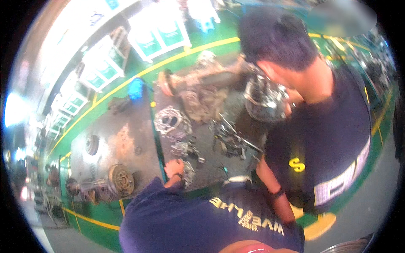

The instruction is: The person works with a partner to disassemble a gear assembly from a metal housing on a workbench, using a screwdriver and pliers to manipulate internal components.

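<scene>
Down at the near edge of the dark, oily workbench [126, 139] I can see one hand [174, 167], wearing a dark wristband and reaching up out of a navy sleeve; I take it for my left hand, and it rests on a small grey metal part [188, 172]. Its fingers look curled over the part's left side, though the blur keeps me from telling how firmly they close on it. My right hand I cannot find in the view at all. Just above the part lies a cluster of small greasy pieces [185, 148], and beyond that a round, ribbed housing [171, 121]. To the right a second person in a dark shirt [325, 139] bends over the bench, head near a shiny rounded casing [263, 99]; that person's forearm [270, 187] hangs down beside me. On the left slab sit a rusty disc [121, 180] and a smaller round hub [91, 144]. A yellow line [190, 49] crosses the green floor beyond the bench.
</scene>
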The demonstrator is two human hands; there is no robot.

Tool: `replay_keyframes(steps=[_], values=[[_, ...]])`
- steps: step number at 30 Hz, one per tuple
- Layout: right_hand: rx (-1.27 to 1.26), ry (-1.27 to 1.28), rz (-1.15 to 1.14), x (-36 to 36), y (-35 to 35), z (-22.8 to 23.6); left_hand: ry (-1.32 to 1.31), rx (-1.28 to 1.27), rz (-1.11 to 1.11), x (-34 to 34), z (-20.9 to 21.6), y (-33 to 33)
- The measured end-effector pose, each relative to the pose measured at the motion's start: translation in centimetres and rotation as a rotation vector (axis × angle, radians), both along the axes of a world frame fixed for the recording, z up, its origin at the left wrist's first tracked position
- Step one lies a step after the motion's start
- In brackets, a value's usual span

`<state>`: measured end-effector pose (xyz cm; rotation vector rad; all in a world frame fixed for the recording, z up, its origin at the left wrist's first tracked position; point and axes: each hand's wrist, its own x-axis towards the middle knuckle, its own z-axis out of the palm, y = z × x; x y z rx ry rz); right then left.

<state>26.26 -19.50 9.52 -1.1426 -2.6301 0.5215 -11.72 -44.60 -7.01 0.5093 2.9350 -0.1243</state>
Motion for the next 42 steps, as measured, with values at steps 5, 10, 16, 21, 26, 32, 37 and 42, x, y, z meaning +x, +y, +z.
replay_keyframes(steps=[5, 10, 16, 21, 26, 32, 37, 42], values=[[-0.021, 0.012, 0.083, 0.0, -1.4, -0.9, 0.059, 0.049, -0.019, 1.0, 0.6, -1.4], [0.006, 0.006, 0.12, 0.1, -1.2, -1.6, 0.066, 0.119, -0.017, 1.3, 1.2, -0.8], [0.021, 0.016, 0.163, -0.1, -1.8, -2.7, 0.07, 0.128, 0.003, 0.6, 1.6, -1.0], [0.073, 0.019, 0.199, 0.1, -1.6, -4.1, 0.03, 0.148, 0.008, 0.3, 1.1, -0.9], [0.041, 0.038, 0.182, -0.4, -2.4, -2.9, 0.089, 0.116, -0.021, 0.8, 0.2, -1.3], [-0.297, -0.199, 0.171, -1.5, -2.6, 3.0, 0.051, 0.119, -0.003, 1.1, 0.2, -1.6], [-0.204, -0.134, 0.201, -1.1, -2.6, 2.4, 0.134, 0.157, -0.03, 1.0, -0.8, -1.9], [-0.245, -0.128, 0.176, -1.2, -2.4, 2.2, 0.124, 0.178, -0.031, 0.5, -1.4, -2.1]])
